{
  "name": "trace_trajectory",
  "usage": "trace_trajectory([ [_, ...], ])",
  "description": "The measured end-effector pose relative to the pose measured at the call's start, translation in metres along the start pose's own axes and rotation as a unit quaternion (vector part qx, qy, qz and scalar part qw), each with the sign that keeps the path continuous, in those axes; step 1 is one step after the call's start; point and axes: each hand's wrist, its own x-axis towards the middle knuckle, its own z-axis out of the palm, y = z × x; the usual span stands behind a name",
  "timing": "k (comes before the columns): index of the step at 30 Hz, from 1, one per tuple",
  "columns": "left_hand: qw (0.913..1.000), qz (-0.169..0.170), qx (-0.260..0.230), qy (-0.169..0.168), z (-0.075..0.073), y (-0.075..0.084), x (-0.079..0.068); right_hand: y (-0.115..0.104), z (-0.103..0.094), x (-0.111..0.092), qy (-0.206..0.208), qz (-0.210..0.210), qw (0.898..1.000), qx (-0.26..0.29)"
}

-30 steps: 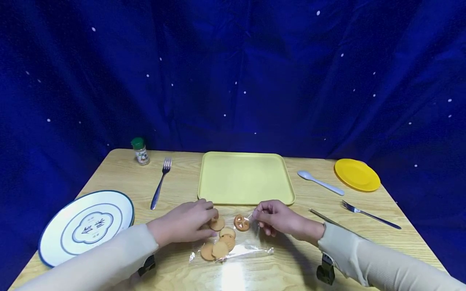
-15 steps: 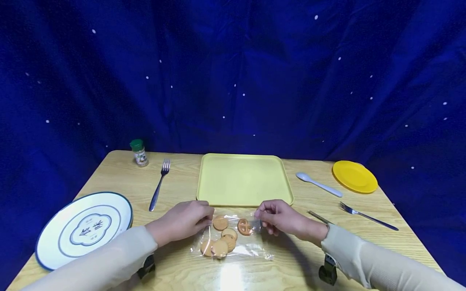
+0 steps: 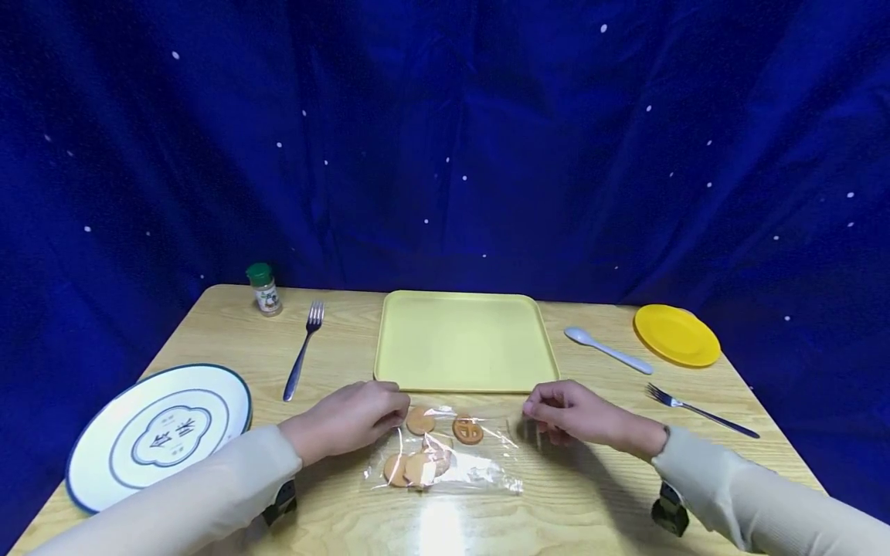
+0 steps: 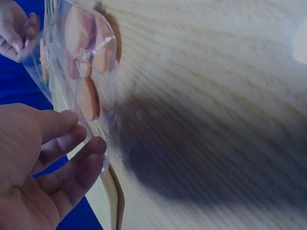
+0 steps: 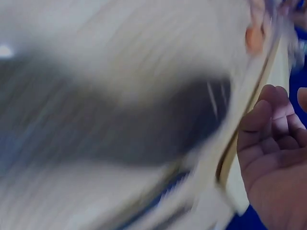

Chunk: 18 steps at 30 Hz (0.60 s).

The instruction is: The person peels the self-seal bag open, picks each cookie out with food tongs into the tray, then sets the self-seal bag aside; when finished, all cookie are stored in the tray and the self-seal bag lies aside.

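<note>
A clear plastic bag with several round biscuits and a pretzel-shaped biscuit lies flat on the table, just in front of the yellow tray. My left hand pinches the bag's far left corner between thumb and fingers; in the left wrist view, film runs by the fingertips of the left hand. Off to the bag's right, my right hand hovers apart from it. Loosely bent fingers with nothing between them show on the right hand in the right wrist view, which is blurred.
A large white plate with a blue rim is at the left. Behind it are a fork and a green-capped shaker. At the right lie a pale spoon, another fork and a yellow plate.
My right hand has let go of the bag's right corner and moved to the right. My left hand has closed on the left corner, and the bag has spread flatter.
</note>
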Motion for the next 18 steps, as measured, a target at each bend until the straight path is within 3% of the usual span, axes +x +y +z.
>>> trace_trajectory([
  [2, 1.0, 0.0, 0.001, -0.002, 0.0, 0.0, 0.0, 0.009, -0.018, -0.013, 0.028, -0.008, 0.998, -0.047],
  [4, 1.0, 0.0, 0.002, -0.003, 0.0, -0.001, -0.001, 0.021, -0.036, -0.026, 0.067, -0.024, 0.99, -0.121],
  [9, 1.0, 0.005, 0.008, -0.001, 0.001, -0.002, -0.002, 0.053, -0.07, -0.064, 0.124, -0.078, 0.943, -0.298],
  [11, 0.9999, 0.007, 0.011, 0.001, 0.001, -0.002, -0.002, 0.065, -0.076, -0.08, 0.119, -0.084, 0.937, -0.318],
  [15, 0.9999, 0.012, 0.008, 0.001, 0.0, -0.001, -0.001, 0.084, -0.077, -0.107, 0.101, -0.059, 0.94, -0.32],
  [18, 0.9999, 0.013, 0.006, 0.002, 0.0, -0.001, 0.0, 0.096, -0.073, -0.119, 0.107, -0.068, 0.929, -0.348],
])
